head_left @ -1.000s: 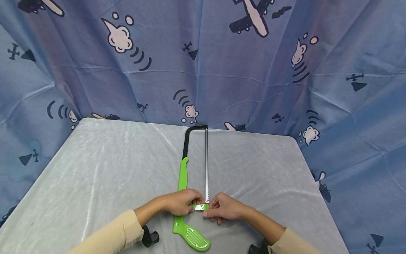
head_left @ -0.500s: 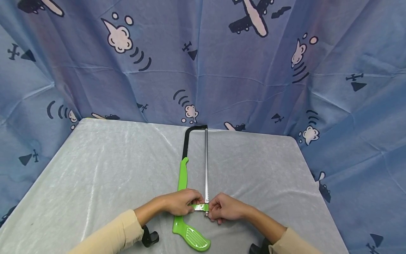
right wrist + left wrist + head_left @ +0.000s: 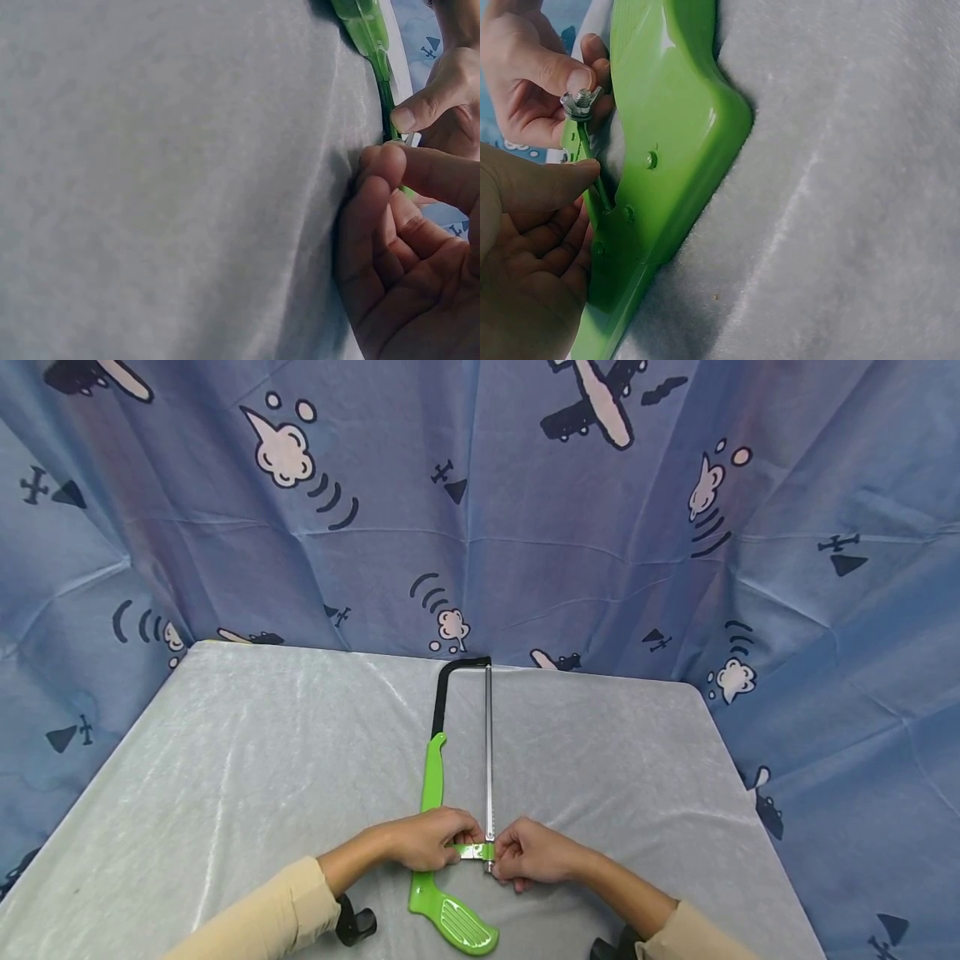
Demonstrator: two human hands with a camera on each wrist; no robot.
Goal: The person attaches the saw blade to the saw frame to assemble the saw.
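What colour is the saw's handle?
Bright green. The saw's handle shows best in the head view, near the left hand.

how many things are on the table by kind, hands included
hacksaw: 1
wing nut: 1
hands, left hand and right hand: 2
total: 4
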